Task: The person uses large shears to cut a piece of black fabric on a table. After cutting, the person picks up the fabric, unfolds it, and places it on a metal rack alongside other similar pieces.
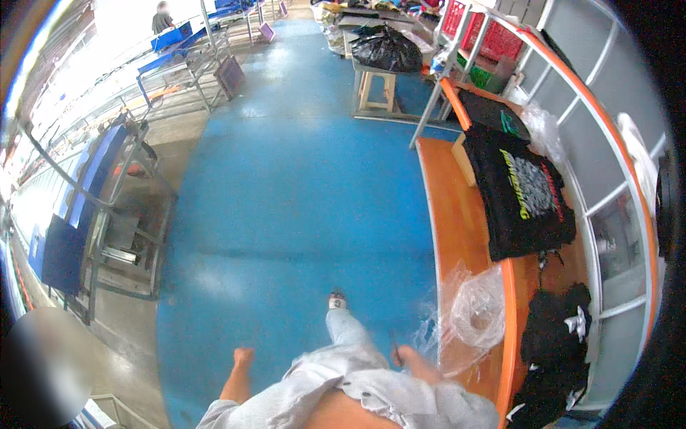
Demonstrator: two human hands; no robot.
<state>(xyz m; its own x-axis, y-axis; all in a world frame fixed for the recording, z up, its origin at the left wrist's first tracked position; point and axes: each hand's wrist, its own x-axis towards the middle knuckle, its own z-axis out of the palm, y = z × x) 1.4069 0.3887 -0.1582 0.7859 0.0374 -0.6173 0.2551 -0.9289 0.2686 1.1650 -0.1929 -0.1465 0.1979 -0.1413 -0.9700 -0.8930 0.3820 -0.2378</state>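
My left hand [243, 357] hangs low over the blue floor [286, 186], its fingers too small and smeared to read. My right hand [406, 357] is closed around a thin dark item I cannot make out, beside a loose clear plastic wrap [475, 314] on an orange wooden bench [443, 200]. One foot [337, 300] is forward on the floor. Farther along the bench lies a black printed T-shirt [522, 193]; more black garments [554, 329] lie at the right.
Blue machine tables [71, 229] on metal frames line the left. A person [163, 23] is at the far left. Ahead stand a table with a black bag [386, 50], a wooden stool [375, 89] and red crates [493, 36]. An orange railing [629, 164] curves along the right.
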